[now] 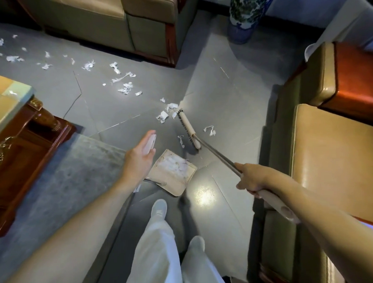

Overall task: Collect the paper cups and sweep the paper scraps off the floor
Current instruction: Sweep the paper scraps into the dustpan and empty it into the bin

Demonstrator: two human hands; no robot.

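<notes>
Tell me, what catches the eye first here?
White paper scraps trail across the grey floor from upper left toward the middle. There the right hand grips a broom, its head beside the nearest scraps, while the left hand holds a dustpan already holding some.

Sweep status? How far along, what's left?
Done: a heap of paper scraps sits in the dustpan. In hand: the right hand grips the broom, its head on the floor by loose scraps near the pan; the left hand holds the dustpan handle. Left: a trail of scraps runs toward the far left. No paper cups are in view, so that part can't be judged.
</notes>
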